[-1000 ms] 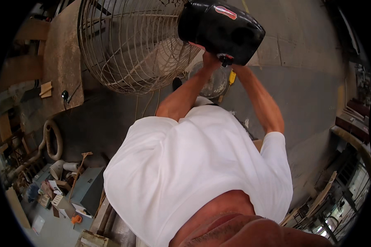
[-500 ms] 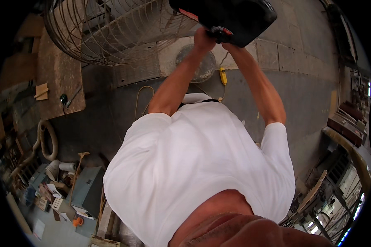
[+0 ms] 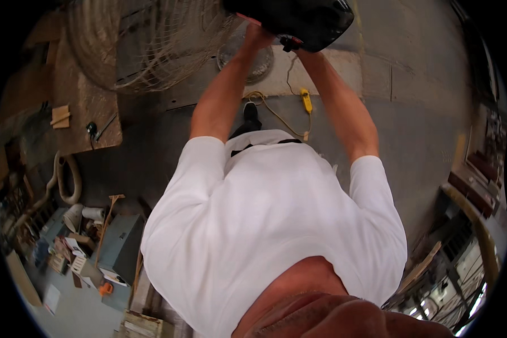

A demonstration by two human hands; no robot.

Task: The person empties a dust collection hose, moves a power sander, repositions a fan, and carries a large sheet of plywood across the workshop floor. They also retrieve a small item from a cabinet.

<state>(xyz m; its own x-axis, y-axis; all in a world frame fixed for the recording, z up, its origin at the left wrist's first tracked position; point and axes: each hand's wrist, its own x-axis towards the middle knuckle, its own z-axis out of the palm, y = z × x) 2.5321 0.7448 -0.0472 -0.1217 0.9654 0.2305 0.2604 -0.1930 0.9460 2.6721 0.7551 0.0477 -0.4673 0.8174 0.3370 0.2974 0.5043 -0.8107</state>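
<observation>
Black helmet-like shell (image 3: 293,19) is being held overhead at the top of view — left hand (image 3: 256,39) and right hand (image 3: 301,48) are clamping its lower rim, steadying it. Wire fan guard (image 3: 146,45) and yellow cord (image 3: 287,112) are lying on the floor below.

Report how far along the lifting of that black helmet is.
Done: the black helmet is raised in front of the person, clear of the floor. In hand: left hand and right hand hold its lower edge. Left: it is not yet on the head.
</observation>
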